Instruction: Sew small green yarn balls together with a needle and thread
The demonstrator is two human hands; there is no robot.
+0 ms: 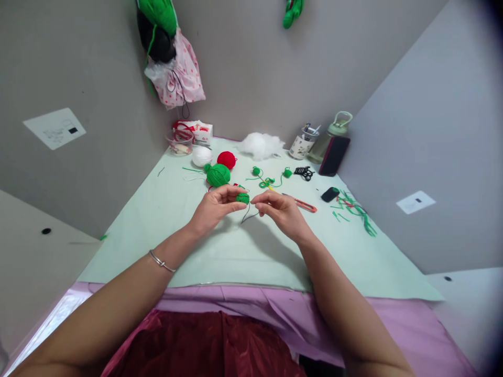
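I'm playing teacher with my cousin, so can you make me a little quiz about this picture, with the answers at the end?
1. Fill in the color: the left hand holds a small round ____ piece.
2. True or false: in the picture, the white yarn ball is to the left of the red yarn ball.
3. Which of the person's arms, left or right, wears the silver bracelet?

Key: 1. green; 2. true; 3. left.
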